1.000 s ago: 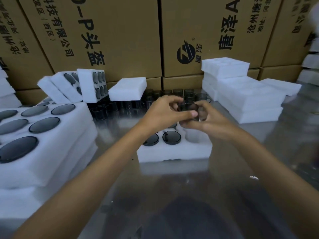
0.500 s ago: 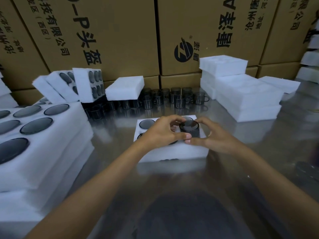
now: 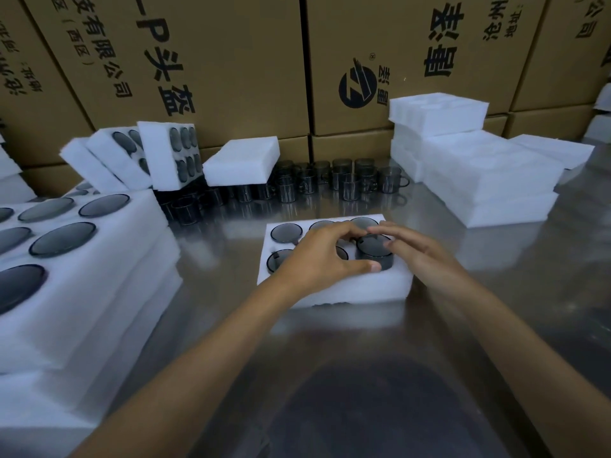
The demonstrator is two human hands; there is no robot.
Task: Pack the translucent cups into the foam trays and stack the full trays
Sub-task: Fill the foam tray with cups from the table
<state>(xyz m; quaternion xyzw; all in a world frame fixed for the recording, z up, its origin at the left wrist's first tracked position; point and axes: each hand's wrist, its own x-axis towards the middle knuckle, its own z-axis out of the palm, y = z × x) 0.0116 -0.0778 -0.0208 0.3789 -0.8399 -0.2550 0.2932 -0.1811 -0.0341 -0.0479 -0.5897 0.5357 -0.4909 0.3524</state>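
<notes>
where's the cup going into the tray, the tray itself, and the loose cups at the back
cup being seated (image 3: 375,256), head view, its dark side wall
foam tray (image 3: 357,287), head view, bare front wall
loose cups (image 3: 344,180), head view, middle of the cluster

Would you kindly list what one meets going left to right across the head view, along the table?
Stack of full trays → foam tray being filled, under left hand → cup → right hand → stack of empty trays.

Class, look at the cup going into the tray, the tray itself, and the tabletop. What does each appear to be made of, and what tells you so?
Cup: smoky, see-through grey with a glossy rim, so glass or clear plastic; the picture cannot settle which.
Tray: matte white with soft, slightly fuzzy edges and cut round pockets, so likely foam.
Tabletop: grey and shiny, blurrily mirroring the boxes and cups, so probably polished metal.
</notes>
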